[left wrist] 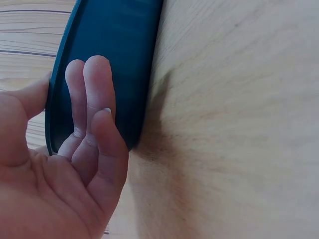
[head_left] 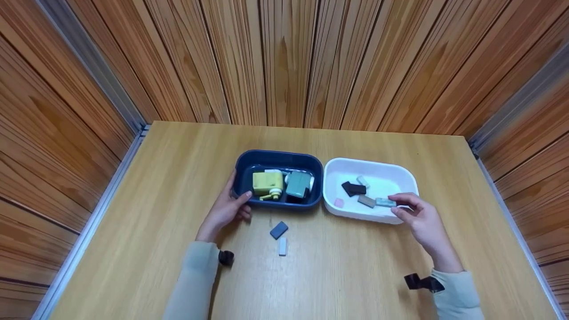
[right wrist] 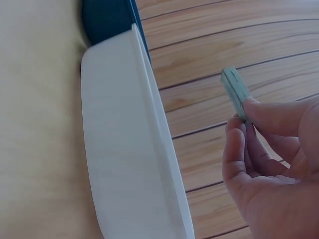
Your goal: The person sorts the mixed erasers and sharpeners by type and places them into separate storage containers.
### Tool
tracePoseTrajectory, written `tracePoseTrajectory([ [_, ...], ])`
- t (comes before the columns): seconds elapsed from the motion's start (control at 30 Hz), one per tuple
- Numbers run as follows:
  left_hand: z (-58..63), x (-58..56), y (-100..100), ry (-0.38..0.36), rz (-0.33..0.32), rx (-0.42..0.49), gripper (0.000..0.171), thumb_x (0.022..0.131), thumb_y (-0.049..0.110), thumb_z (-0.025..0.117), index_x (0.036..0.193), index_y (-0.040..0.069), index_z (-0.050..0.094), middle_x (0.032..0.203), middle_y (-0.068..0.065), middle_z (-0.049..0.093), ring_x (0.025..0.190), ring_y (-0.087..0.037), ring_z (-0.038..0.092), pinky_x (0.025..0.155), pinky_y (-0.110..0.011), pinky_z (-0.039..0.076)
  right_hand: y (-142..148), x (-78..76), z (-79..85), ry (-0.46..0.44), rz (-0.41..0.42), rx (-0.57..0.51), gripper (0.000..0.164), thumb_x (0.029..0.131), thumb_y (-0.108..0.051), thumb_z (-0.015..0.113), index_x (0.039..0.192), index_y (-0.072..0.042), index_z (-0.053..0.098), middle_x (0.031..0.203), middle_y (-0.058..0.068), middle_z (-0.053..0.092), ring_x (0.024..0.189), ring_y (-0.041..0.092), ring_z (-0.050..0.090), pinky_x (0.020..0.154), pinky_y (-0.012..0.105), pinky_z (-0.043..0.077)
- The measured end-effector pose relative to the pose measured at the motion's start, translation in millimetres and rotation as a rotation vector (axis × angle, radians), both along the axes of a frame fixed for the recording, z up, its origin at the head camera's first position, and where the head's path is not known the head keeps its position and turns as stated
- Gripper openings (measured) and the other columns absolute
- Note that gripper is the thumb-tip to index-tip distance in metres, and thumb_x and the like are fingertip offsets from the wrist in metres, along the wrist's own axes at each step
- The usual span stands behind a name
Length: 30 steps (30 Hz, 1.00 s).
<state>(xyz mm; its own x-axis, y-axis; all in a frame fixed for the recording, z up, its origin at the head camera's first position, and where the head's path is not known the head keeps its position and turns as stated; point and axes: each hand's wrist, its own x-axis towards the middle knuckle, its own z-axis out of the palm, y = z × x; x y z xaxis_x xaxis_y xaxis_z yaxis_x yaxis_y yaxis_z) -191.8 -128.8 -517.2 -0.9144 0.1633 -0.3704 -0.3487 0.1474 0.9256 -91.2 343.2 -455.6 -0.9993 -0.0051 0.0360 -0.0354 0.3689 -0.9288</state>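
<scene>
My right hand (head_left: 420, 222) pinches a small pale green block (right wrist: 235, 89) between thumb and fingertips, over the right end of the white tub (head_left: 369, 215). In the right wrist view the block is held up beyond the tub's rim. At the left end of the navy blue tub (head_left: 284, 204), my left hand (head_left: 226, 206) grips the wall, thumb over the rim and fingers along the outside (left wrist: 97, 94). Inside the navy tub lie a yellow box-shaped object (head_left: 267, 181) with a small spout-like part and a teal box-shaped object (head_left: 298, 183).
Several small blocks lie in the white tub: black ones (head_left: 355, 189), a grey-brown one (head_left: 366, 201), a pink one (head_left: 339, 203) and a pale one (head_left: 362, 181). On the table, before the navy tub, are a dark blue-grey block (head_left: 279, 230) and a light grey block (head_left: 282, 246).
</scene>
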Motion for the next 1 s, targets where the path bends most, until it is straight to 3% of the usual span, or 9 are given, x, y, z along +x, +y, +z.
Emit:
tracePoseTrajectory([
  [0.47,1.7,0.0,1,0.011,-0.002,0.017,0.081,0.100,0.032,0.062,0.155,0.053,0.008,0.089,-0.021,0.066,0.075,-0.033,0.069,0.073,-0.039,0.058,16,-20.5,12.4,-0.065,-0.028,0.069,0.038,0.100,-0.019,0.063,0.133,-0.001,0.060,0.129,0.011,0.057,0.112,0.016,0.054,0.087,0.016,0.049],
  [0.73,2.0,1.8,0,0.000,0.005,0.010,0.082,0.099,0.033,0.064,0.156,0.051,0.008,0.086,-0.019,0.067,0.073,-0.031,0.069,0.070,-0.038,0.058,26,-40.3,22.4,-0.150,-0.042,0.003,0.044,0.100,-0.023,0.063,0.138,-0.001,0.056,0.133,0.010,0.053,0.114,0.019,0.051,0.090,0.015,0.046],
  [1.0,2.1,1.6,1,0.015,0.006,0.021,0.081,0.100,0.030,0.062,0.157,0.049,0.007,0.086,-0.020,0.066,0.072,-0.031,0.069,0.070,-0.038,0.058,30,-62.2,28.0,-0.177,-0.035,0.003,0.045,0.100,-0.021,0.063,0.139,0.000,0.054,0.128,0.005,0.056,0.112,0.014,0.054,0.090,0.015,0.047],
])
